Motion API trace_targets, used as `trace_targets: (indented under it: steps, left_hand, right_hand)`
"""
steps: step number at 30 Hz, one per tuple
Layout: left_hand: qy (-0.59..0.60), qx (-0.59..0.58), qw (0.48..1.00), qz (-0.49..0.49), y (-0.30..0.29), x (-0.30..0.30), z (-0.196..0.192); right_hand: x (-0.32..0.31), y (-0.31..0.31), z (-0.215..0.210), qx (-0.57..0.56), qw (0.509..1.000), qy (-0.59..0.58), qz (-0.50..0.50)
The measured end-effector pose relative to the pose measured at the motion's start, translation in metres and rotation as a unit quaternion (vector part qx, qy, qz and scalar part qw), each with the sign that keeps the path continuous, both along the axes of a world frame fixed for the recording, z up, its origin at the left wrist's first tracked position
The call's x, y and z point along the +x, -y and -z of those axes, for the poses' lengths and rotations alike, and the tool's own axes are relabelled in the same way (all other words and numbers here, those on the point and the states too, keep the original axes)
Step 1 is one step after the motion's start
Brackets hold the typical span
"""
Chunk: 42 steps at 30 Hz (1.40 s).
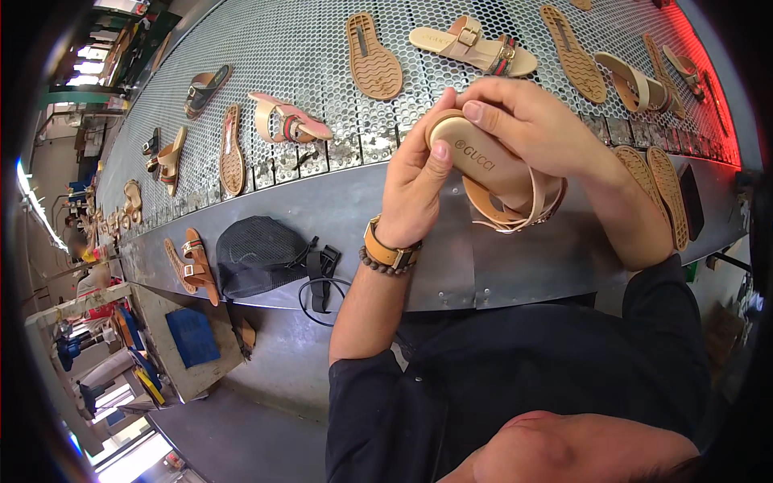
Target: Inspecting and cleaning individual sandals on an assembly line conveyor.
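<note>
A beige slide sandal [501,183] is held up between my two hands over the metal ledge, its printed insole facing up. My left hand [416,181] grips the heel end from the left, thumb on the insole edge and fingers behind. From the right, my right hand [535,133] closes on the same heel, with its thumb pressed on the insole rim and the fingers curled over the back. The sandal's straps hang toward me, and its toe end is partly hidden by them. A tan-strapped watch [392,251] and a beaded bracelet are on my left wrist.
Beyond my hands, a perforated metal conveyor [310,60] carries several sandals and brown soles [374,68], including a pink sandal [286,119]. On the ledge [531,278] lie a brown sandal pair [197,262], a black mesh bag [258,249] with a cable, and soles [665,193] at right.
</note>
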<state>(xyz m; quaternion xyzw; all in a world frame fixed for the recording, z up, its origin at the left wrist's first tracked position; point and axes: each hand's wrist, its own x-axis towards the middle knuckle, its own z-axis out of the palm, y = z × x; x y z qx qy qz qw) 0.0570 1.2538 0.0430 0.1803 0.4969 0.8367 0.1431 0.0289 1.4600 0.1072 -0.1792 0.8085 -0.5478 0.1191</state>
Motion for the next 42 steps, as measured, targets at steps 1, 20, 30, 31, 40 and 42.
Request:
trace_targets:
  steps: [1, 20, 30, 31, 40, 42]
  left_hand:
    - [-0.002, -0.001, 1.000, -0.004, -0.003, -0.002, 0.005]
    - [0.112, -0.105, 0.936, -0.316, 0.109, -0.085, -0.049]
    - [-0.046, -0.761, 0.574, -0.300, 0.147, -0.068, -0.010]
    - [-0.030, -0.679, 0.664, -0.312, 0.157, -0.069, -0.007]
    - [-0.061, -0.336, 0.936, 0.082, 0.095, 0.007, -0.090]
    - [0.055, -0.410, 0.904, 0.104, 0.097, -0.003, -0.093]
  right_hand:
    - [-0.002, 0.000, 0.003, 0.007, 0.999, 0.029, -0.030]
    - [0.024, 0.009, 0.014, 0.106, 0.871, -0.452, 0.158]
    - [0.019, -0.002, 0.050, 0.186, 0.924, -0.333, 0.018]
    - [0.020, 0.000, 0.051, 0.182, 0.924, -0.337, 0.014]
    - [0.029, -0.006, 0.035, 0.115, 0.856, -0.502, -0.036]
    - [0.038, -0.006, 0.050, 0.178, 0.886, -0.401, -0.154]
